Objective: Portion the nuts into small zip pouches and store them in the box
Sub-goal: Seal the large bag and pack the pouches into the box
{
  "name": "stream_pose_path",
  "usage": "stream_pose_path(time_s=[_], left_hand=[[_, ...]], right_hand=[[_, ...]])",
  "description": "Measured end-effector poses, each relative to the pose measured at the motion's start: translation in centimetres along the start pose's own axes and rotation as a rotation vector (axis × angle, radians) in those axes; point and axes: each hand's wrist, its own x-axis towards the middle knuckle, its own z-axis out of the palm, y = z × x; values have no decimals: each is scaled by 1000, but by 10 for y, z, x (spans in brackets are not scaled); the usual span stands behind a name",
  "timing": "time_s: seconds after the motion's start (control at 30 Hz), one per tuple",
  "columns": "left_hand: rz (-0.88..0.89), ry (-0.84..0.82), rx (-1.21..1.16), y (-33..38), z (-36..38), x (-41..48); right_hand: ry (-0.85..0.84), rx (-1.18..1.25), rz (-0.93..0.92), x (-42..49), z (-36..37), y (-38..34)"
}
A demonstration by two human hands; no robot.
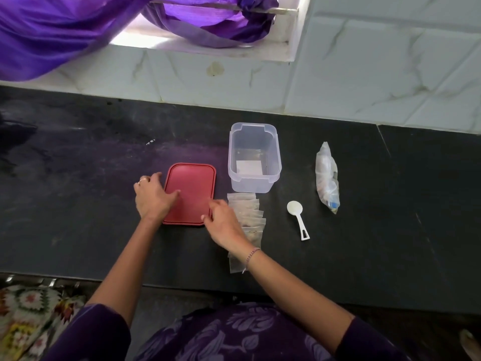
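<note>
Hands first, from our head view. Our left hand [153, 196] lies flat with fingers spread on the left edge of the red lid [194, 188]. Our right hand [223, 225] is at the lid's right edge, with fingers loose and a little bent. We see nothing held in it.

The lid lies flat on the black counter [91, 204], just left of the clear box [253, 178]. The box is open. Only a white square lies at its bottom, and no pouches are in it. The small zip pouches [247, 204] lie in a row in front of the box, one over the next. Our right wrist hides some. A few show brown bits inside, so we think they are filled. A white spoon [298, 217] lies to their right, and a crinkly plastic bag [326, 175] lies farther right.

We think the step is moving the lid. To do it well, we should slide it flat, away from the pouches, so it knocks none. Then we lift pouches one by one, check each zip, and lay them flat in the box.
</note>
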Motion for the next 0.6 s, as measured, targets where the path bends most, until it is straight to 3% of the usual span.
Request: stream_pose_path(time_s=[0.1, 0.23, 0.33, 0.6], left_hand=[[204, 65, -190, 19, 1, -25], [334, -221, -249, 45, 5, -64], [343, -415, -211, 56, 8, -80], [337, -580, -191, 56, 18, -94]], right_hand=[[166, 96, -24, -2, -28, 15], [314, 69, 35, -16, -51, 57], [262, 3, 79, -30, -53, 79], [168, -28, 75, -39, -47, 99]])
